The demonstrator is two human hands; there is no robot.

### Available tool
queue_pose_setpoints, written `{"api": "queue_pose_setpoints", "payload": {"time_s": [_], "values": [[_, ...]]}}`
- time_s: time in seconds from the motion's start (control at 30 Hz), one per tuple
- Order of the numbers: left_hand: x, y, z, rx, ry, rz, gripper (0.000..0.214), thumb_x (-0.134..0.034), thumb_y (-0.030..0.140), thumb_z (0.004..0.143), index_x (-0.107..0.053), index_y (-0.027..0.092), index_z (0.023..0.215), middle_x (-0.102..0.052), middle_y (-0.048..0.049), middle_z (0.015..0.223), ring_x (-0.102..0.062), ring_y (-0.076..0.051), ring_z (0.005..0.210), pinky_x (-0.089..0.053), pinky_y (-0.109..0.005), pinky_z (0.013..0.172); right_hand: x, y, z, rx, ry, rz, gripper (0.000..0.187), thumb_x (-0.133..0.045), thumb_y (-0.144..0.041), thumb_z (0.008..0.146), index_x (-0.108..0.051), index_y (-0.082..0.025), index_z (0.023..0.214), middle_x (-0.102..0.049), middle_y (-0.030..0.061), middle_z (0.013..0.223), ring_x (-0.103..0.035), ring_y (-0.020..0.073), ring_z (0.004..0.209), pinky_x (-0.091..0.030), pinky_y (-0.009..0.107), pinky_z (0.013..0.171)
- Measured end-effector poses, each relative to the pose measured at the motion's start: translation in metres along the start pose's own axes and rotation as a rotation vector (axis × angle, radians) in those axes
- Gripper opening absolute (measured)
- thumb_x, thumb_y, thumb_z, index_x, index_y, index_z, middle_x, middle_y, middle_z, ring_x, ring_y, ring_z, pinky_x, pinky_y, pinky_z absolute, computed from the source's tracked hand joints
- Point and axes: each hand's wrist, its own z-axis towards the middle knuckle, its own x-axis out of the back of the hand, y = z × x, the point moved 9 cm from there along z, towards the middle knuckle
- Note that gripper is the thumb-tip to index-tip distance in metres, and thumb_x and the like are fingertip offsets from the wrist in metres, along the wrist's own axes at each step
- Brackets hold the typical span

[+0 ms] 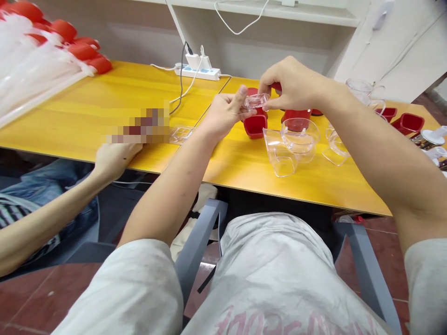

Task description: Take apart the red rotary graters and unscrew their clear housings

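My left hand and my right hand both grip a small transparent plastic piece, shaped like a shallow rectangular lid, above the yellow table. Behind and below it stand a red square cup and a larger red part, partly hidden by my hands. Just below my right hand, a transparent plastic pitcher-shaped container sits against a transparent round bowl. Another transparent piece lies on the table left of my left forearm.
A co-worker's hand rests at the table's front edge, partly pixelated. Bagged white items with red caps lie at the far left. A power strip with cables sits at the back. More transparent and red parts stand at the right.
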Motion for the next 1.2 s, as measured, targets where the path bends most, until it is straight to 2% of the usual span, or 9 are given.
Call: {"api": "queue_pose_setpoints", "payload": {"time_s": [0.13, 0.23, 0.3, 0.37, 0.57, 0.77, 0.93, 1.1, 1.2], "values": [[0.004, 0.002, -0.021, -0.007, -0.041, -0.157, 0.062, -0.085, 0.086, 0.099, -0.089, 0.024, 0.110, -0.093, -0.0088, 0.116, -0.087, -0.031, 0.132, -0.070, -0.049, 0.117, -0.005, 0.002, -0.001, -0.020, -0.029, -0.005, 0.010, -0.086, -0.044, 0.078, -0.080, -0.037, 0.081, -0.075, 0.0028, 0.081, -0.070, 0.0277, 0.098, -0.059, 0.050, 0.104], [0.005, 0.009, -0.036, -0.084, -0.072, -0.162, 0.048, -0.108, 0.057, 0.087, -0.090, 0.028, 0.120, -0.092, -0.0096, 0.133, -0.085, -0.032, 0.140, -0.068, -0.045, 0.122, -0.006, 0.002, 0.001, 0.012, -0.038, -0.064, 0.012, -0.083, -0.048, 0.082, -0.081, -0.037, 0.085, -0.073, 0.0016, 0.077, -0.068, 0.0258, 0.089, -0.060, 0.050, 0.100], [0.007, 0.011, -0.042, -0.108, -0.033, -0.169, 0.047, -0.112, 0.040, 0.083, -0.090, 0.027, 0.122, -0.091, -0.0112, 0.139, -0.084, -0.032, 0.141, -0.066, -0.042, 0.125, -0.009, 0.006, 0.004, 0.006, -0.054, -0.074, 0.018, -0.085, -0.051, 0.080, -0.081, -0.035, 0.087, -0.071, 0.0005, 0.074, -0.067, 0.0245, 0.087, -0.061, 0.048, 0.099], [0.009, 0.009, -0.045, -0.105, 0.030, -0.173, 0.043, -0.110, 0.033, 0.086, -0.089, 0.025, 0.123, -0.091, -0.0121, 0.138, -0.085, -0.032, 0.138, -0.066, -0.040, 0.124, -0.013, 0.012, 0.009, -0.005, -0.077, -0.067, 0.024, -0.087, -0.056, 0.078, -0.081, -0.035, 0.086, -0.073, 0.0004, 0.073, -0.068, 0.0236, 0.086, -0.062, 0.048, 0.098], [0.002, -0.017, -0.043, 0.012, 0.079, -0.258, 0.034, -0.104, 0.032, 0.093, -0.087, 0.021, 0.120, -0.093, -0.0110, 0.115, -0.091, -0.026, 0.111, -0.073, -0.035, 0.100, -0.032, 0.043, 0.025, -0.062, -0.152, -0.059, 0.043, -0.090, -0.066, 0.072, -0.084, -0.030, 0.093, -0.074, -0.0031, 0.071, -0.062, 0.0148, 0.075, -0.056, 0.041, 0.090], [-0.001, -0.040, -0.033, 0.170, 0.075, -0.339, 0.024, -0.093, 0.042, 0.102, -0.082, 0.020, 0.103, -0.091, -0.0089, 0.099, -0.089, -0.020, 0.092, -0.076, -0.037, 0.100, -0.050, 0.060, 0.032, -0.071, -0.238, -0.009, 0.046, -0.095, -0.070, 0.070, -0.072, -0.031, 0.076, -0.073, -0.0016, 0.070, -0.066, 0.0181, 0.081, -0.058, 0.043, 0.091], [-0.003, -0.049, -0.024, 0.259, 0.083, -0.305, 0.010, -0.086, 0.029, 0.096, -0.080, 0.021, 0.096, -0.090, -0.0102, 0.094, -0.088, -0.023, 0.086, -0.077, -0.043, 0.101, -0.060, 0.067, 0.034, -0.085, -0.284, 0.002, 0.059, -0.093, -0.079, 0.067, -0.077, -0.026, 0.087, -0.067, -0.0072, 0.065, -0.064, 0.0101, 0.080, -0.053, 0.034, 0.091], [-0.007, -0.049, -0.017, 0.308, 0.053, -0.263, 0.013, -0.083, 0.023, 0.089, -0.082, 0.020, 0.101, -0.089, -0.0104, 0.091, -0.086, -0.022, 0.079, -0.077, -0.044, 0.097, -0.056, 0.069, 0.027, -0.136, -0.316, 0.010, 0.044, -0.101, -0.065, 0.075, -0.075, -0.030, 0.078, -0.066, -0.0043, 0.062, -0.067, 0.0167, 0.077, -0.059, 0.039, 0.086], [-0.008, -0.045, -0.015, 0.318, 0.045, -0.247, 0.015, -0.083, 0.024, 0.088, -0.081, 0.019, 0.103, -0.089, -0.0097, 0.091, -0.086, -0.021, 0.079, -0.077, -0.041, 0.094, -0.051, 0.070, 0.022, -0.228, -0.327, -0.031, 0.038, -0.104, -0.057, 0.079, -0.081, -0.028, 0.086, -0.073, -0.0032, 0.070, -0.072, 0.0169, 0.079, -0.065, 0.038, 0.089]]}}
